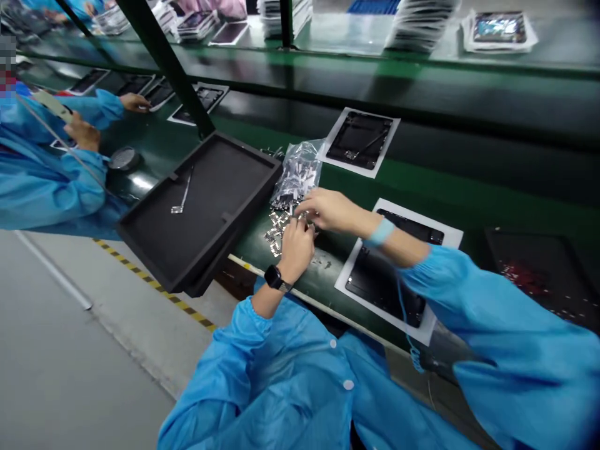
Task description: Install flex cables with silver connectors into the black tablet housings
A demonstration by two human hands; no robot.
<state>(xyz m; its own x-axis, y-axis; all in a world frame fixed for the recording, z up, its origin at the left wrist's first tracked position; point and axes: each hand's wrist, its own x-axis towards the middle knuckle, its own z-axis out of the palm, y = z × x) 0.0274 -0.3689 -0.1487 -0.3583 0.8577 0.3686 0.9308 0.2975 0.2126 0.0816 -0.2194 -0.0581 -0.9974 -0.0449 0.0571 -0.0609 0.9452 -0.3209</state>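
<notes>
My left hand (296,247) and my right hand (328,210) meet over a scatter of small silvery metal parts (276,228) on the green belt. Both hands have their fingers curled in a pinch; what they hold is too small to make out. A clear plastic bag (300,172) with more of these parts lies just behind the hands. A black device frame on a white sheet (391,275) lies under my right forearm. A black watch is on my left wrist, a blue strap with a cord on my right.
A black foam tray (201,206) holding one thin metal strip sits tilted at the left. Another black frame on white paper (360,140) lies further back. A person in a blue coat (51,169) works at the left. Stacks of trays stand on the upper shelf.
</notes>
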